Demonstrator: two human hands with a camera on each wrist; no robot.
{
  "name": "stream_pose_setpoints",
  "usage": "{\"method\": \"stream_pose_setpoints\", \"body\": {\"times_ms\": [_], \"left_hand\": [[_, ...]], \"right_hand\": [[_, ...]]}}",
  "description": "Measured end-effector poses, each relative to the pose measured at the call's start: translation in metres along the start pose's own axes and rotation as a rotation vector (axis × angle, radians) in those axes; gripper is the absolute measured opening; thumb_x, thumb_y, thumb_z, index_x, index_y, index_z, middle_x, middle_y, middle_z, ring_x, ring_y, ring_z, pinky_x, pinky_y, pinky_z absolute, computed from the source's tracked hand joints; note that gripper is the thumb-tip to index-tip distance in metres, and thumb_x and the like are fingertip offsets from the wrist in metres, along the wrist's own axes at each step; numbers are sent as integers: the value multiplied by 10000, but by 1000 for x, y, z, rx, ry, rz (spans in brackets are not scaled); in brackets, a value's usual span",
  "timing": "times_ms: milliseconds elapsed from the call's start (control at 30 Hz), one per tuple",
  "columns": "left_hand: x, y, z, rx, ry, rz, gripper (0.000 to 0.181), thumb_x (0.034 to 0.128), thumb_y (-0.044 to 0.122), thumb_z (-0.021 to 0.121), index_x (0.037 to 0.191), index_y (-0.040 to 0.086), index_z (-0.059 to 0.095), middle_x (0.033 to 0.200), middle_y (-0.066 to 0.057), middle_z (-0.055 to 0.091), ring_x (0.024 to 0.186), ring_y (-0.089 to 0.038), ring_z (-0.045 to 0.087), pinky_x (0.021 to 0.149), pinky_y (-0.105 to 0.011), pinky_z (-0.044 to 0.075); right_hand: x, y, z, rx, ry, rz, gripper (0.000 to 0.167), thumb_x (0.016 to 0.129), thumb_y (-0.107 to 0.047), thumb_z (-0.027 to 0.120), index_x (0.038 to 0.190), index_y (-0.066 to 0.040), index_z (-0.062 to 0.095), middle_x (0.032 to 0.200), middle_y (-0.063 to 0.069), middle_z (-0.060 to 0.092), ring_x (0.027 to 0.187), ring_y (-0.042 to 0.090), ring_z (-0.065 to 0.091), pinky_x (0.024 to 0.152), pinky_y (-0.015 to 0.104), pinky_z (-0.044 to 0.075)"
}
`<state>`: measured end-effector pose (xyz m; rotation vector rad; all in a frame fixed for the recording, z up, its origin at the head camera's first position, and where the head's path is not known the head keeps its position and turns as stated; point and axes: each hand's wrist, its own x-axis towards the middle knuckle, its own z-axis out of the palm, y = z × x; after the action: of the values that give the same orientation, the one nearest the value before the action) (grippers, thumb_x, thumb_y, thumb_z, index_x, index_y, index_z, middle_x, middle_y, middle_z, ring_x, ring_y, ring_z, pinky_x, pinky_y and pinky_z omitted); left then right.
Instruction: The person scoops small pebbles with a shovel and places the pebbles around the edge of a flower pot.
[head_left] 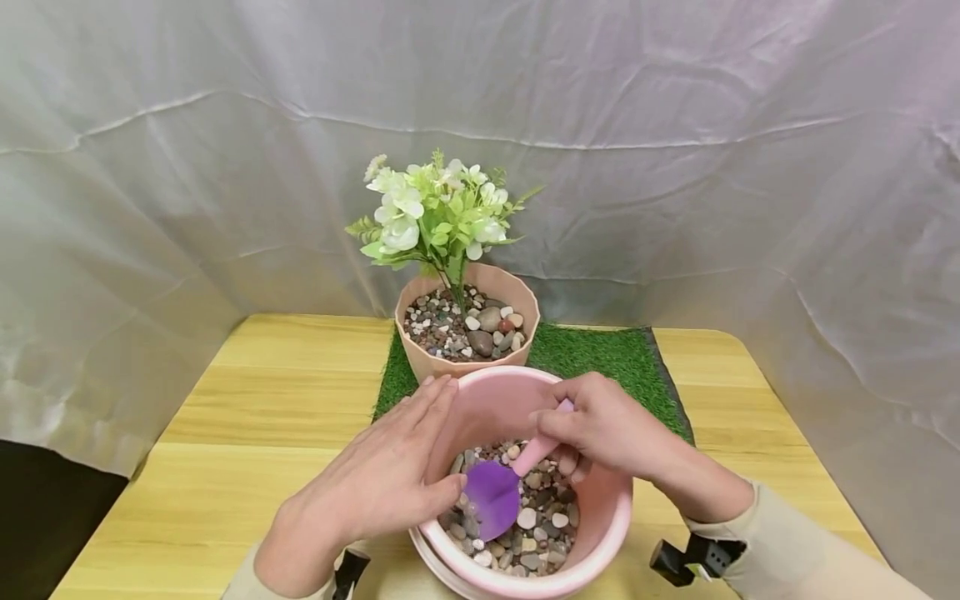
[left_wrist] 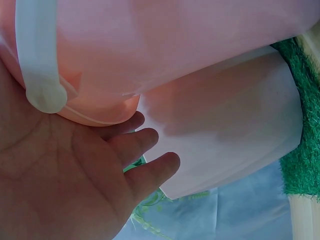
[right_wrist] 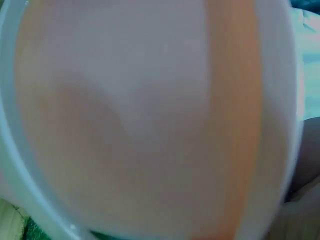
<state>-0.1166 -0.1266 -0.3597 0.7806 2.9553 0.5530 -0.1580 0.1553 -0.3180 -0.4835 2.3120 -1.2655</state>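
A pink bucket (head_left: 622, 521) with pebbles (head_left: 527, 518) in it stands at the table's front. My right hand (head_left: 606, 425) reaches over its right rim and grips the pink handle of a toy shovel (head_left: 495, 500). The shovel's purple blade slants down to the left, over the pebbles. With fingers stretched out, my left hand (head_left: 378, 479) rests against the bucket's left rim, the thumb over the edge near the blade. In the left wrist view, a whitish bucket handle (left_wrist: 37, 50) hangs beside the palm. The bucket's pink wall (right_wrist: 125, 115) fills most of the blurred right wrist view.
Just behind the bucket, a peach planter (head_left: 420, 362) holds stones and a plant with white flowers (head_left: 442, 208). A green turf mat (head_left: 607, 362) lies under it on the wooden table (head_left: 300, 367). Grey cloth (head_left: 675, 200) hangs around the back and sides.
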Motion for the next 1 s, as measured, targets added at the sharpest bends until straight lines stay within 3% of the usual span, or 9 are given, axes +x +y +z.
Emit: {"method": "stream_pose_setpoints", "body": {"times_ms": [100, 233, 400, 633, 800, 1000], "left_hand": [[0, 0, 0, 1, 0, 0, 990, 955, 545, 617, 1693, 80, 149, 1771, -89, 120, 1643, -266, 119, 1320, -479, 192], [-1, -1, -1, -1, 5, 6, 1008, 959, 573, 616, 1691, 63, 148, 1771, -103, 115, 1641, -275, 127, 1319, -489, 199], [-1, -1, 0, -41, 1, 0, 1077, 952, 723, 565, 1689, 62, 141, 1774, -95, 85, 1640, -279, 118, 1314, -509, 209], [-2, -2, -1, -90, -18, -23, 1210, 868, 889, 511, 1699, 104, 115, 1775, -67, 56, 1643, -272, 91, 1312, -530, 204], [-2, -3, -1, -106, -24, -24, 1239, 836, 912, 526, 1700, 119, 126, 1772, -90, 71, 1640, -287, 111, 1309, -541, 208], [-2, -3, -1, -108, -21, -22, 1236, 841, 884, 567, 1698, 104, 135, 1776, -67, 68, 1643, -276, 102, 1311, -530, 206]], "right_hand": [[-1, 1, -6, 59, 3, 15, 244, 1035, -194, 652, 948, 29, 704, 709, 152, 759, 511, 167, 680, 555, 506, 641], [-1, 3, -11, 91, 26, 30, 270, 1025, -209, 668, 947, 47, 704, 696, 180, 746, 522, 159, 686, 547, 465, 646], [-1, 6, -15, 123, 78, 50, 277, 1016, -206, 675, 960, 64, 703, 698, 160, 745, 513, 138, 681, 512, 403, 635], [-1, 12, -18, 206, 129, 65, 278, 1014, -188, 666, 925, 75, 687, 695, 149, 734, 510, 123, 657, 491, 318, 610], [-2, 15, -19, 285, 177, 73, 258, 1009, -174, 669, 932, 71, 676, 703, 130, 738, 523, 102, 648, 511, 305, 616], [-3, 16, -19, 276, 243, 68, 298, 1029, -214, 672, 948, 72, 694, 681, 84, 717, 516, 94, 649, 502, 293, 606]]}}
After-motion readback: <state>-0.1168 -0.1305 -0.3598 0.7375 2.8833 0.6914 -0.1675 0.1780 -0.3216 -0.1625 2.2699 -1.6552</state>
